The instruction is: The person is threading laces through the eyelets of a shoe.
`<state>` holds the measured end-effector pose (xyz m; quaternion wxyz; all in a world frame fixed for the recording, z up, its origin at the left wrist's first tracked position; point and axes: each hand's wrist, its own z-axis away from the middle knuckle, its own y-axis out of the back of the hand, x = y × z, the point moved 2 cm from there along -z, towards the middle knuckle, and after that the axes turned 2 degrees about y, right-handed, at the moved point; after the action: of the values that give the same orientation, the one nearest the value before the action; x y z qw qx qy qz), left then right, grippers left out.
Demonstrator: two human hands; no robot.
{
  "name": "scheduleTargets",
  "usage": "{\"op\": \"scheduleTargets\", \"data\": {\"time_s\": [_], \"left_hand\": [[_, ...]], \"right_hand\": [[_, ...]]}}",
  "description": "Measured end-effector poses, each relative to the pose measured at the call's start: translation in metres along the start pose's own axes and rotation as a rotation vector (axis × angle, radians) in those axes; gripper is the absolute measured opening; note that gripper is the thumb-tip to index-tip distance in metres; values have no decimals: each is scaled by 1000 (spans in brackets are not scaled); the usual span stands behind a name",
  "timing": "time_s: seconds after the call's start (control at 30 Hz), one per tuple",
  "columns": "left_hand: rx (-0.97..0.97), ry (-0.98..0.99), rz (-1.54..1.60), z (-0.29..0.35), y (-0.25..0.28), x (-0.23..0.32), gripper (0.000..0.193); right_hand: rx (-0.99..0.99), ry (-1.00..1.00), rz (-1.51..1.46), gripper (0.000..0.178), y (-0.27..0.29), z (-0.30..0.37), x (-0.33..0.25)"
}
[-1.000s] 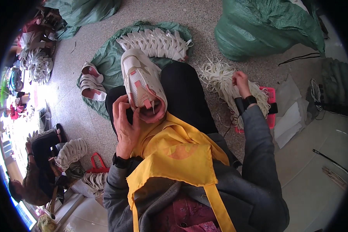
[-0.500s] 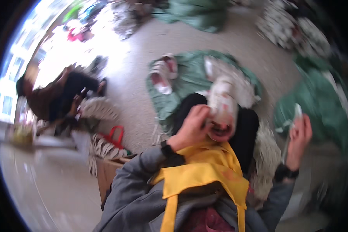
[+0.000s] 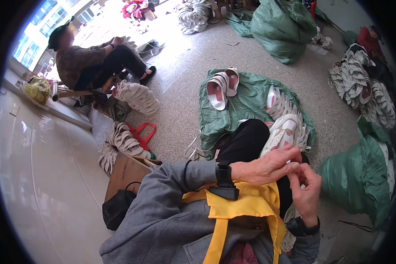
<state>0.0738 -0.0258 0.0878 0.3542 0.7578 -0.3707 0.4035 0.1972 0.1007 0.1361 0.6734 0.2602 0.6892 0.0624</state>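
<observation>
A white sneaker (image 3: 282,134) with pink patches rests on my lap, its toe pointing away from me. My left hand (image 3: 270,166) reaches across its near end, fingers pressed together. From the right, my right hand (image 3: 306,191) meets it in a pinch, and the fingertips of both hands touch or nearly touch. A small white bit shows between them; the fingers hide most of it, so I cannot tell what it is. Just beyond lies a row of white shoes (image 3: 279,103) on a green sheet (image 3: 251,121), with a pair of white shoes (image 3: 223,88) to its left.
A green sack (image 3: 356,171) stands at my right, another green sack (image 3: 281,31) farther off. Shoe piles (image 3: 352,75) lie at the far right. At left are a wooden box (image 3: 130,174), a red-handled bag (image 3: 143,135) and a seated person (image 3: 86,61) beside bundled shoes (image 3: 136,97).
My right hand has come in from the far right, where it held a thin white strip, to meet my left hand. My left hand has shifted right over the shoe. The view has turned.
</observation>
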Motion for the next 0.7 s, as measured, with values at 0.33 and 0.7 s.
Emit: {"op": "scheduleTargets", "data": {"time_s": [0.33, 0.7], "left_hand": [[-158, 305, 535, 17, 12, -1, 36], [-66, 196, 635, 23, 42, -2, 29]], "right_hand": [[161, 3, 37, 9, 36, 14, -1], [454, -49, 125, 11, 113, 42, 69]]}}
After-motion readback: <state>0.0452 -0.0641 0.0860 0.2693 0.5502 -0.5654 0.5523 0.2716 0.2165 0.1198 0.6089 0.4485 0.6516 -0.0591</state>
